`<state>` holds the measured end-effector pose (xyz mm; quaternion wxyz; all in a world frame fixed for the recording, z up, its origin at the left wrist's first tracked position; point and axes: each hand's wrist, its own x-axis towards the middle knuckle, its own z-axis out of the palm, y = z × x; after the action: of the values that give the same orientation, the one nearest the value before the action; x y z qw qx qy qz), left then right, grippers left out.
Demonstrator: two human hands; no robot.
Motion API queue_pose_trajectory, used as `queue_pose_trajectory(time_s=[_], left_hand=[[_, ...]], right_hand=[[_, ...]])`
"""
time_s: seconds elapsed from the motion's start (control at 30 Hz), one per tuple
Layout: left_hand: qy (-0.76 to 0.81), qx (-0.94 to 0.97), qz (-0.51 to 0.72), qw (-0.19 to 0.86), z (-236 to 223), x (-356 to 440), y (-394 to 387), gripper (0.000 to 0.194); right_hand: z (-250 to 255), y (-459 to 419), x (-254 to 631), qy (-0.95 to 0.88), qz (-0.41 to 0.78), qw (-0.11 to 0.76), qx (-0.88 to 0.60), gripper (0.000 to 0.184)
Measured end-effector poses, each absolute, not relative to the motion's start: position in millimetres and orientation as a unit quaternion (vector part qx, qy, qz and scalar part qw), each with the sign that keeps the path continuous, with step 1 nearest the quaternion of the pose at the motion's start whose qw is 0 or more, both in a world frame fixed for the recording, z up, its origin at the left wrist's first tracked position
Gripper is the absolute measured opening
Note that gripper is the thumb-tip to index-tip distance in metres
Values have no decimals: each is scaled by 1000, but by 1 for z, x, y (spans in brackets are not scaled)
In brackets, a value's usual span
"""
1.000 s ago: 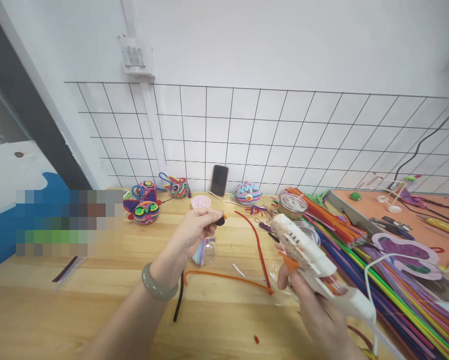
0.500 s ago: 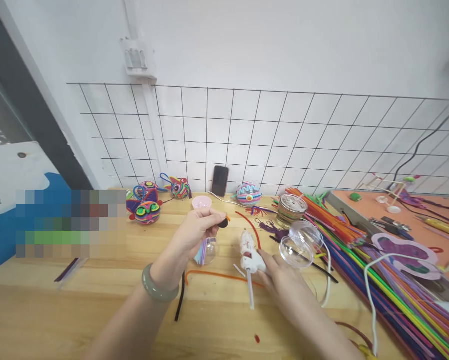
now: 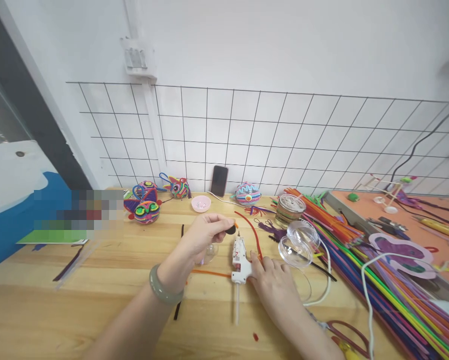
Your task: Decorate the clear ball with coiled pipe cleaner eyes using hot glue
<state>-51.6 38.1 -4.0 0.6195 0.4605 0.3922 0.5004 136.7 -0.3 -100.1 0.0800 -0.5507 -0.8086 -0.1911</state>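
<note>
Between thumb and fingers, my left hand (image 3: 205, 237) pinches a small black disc (image 3: 231, 230) with a bit of orange at its upper edge. My right hand (image 3: 275, 285) grips a white glue gun (image 3: 240, 257) by its handle. A clear glue stick (image 3: 237, 302) pokes out of the gun's rear. The nozzle points up and sits close beside the disc; whether they touch I cannot tell. Under my left wrist a clear dome (image 3: 210, 252) is partly hidden. An orange pipe cleaner (image 3: 212, 272) passes behind the gun, and a red-orange strip (image 3: 253, 230) curves to its right.
Colourful wrapped balls (image 3: 146, 212) and a pink dish (image 3: 200, 203) stand at the back, near a phone (image 3: 219, 181). Clear plastic half-shells (image 3: 295, 250), a jar (image 3: 290, 209), pipe cleaners (image 3: 382, 280) and a white cord (image 3: 366, 290) lie right. Scissors (image 3: 346, 335) rest near my right forearm.
My right hand has moved the glue gun left and turned it more upright, bringing its nozzle near the disc. My left hand has shifted slightly right and down with the disc.
</note>
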Motion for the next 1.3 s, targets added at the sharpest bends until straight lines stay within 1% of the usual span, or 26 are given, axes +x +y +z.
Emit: queue_pose_trajectory(time_s=[0.2, 0.27, 0.33, 0.43, 0.5, 0.6, 0.97, 1.07, 1.13, 1.23, 1.3], left_hand=[[395, 450, 492, 632, -4, -49, 37, 22], [398, 442, 490, 637, -4, -47, 37, 22], [396, 439, 488, 643, -4, -45, 36, 21], [375, 444, 476, 660, -8, -39, 33, 20], [357, 450, 463, 675, -11, -33, 30, 20], [345, 461, 437, 691, -16, -25, 26, 20], [376, 457, 398, 701, -19, -17, 21, 22], [387, 462, 382, 701, -19, -17, 21, 25], [391, 467, 369, 702, -18, -18, 21, 26], [392, 483, 340, 706, -15, -20, 20, 26], [387, 498, 316, 708, -13, -21, 20, 25]], right_hand=[[-102, 1, 136, -814, -170, 97, -548, 31], [-96, -1, 138, -815, -156, 120, -545, 30], [-87, -4, 141, -822, -116, 184, -527, 32], [-73, -11, 143, -815, -30, 332, -473, 37], [-68, -16, 143, -796, 5, 411, -444, 37], [-64, -20, 143, -774, 28, 473, -420, 37], [-60, -21, 145, -765, 62, 513, -385, 27], [-58, -21, 145, -760, 87, 523, -376, 23], [-56, -21, 145, -744, 137, 529, -385, 18], [-50, -20, 148, -691, 258, 527, -421, 11], [-47, -17, 151, -663, 336, 514, -428, 10]])
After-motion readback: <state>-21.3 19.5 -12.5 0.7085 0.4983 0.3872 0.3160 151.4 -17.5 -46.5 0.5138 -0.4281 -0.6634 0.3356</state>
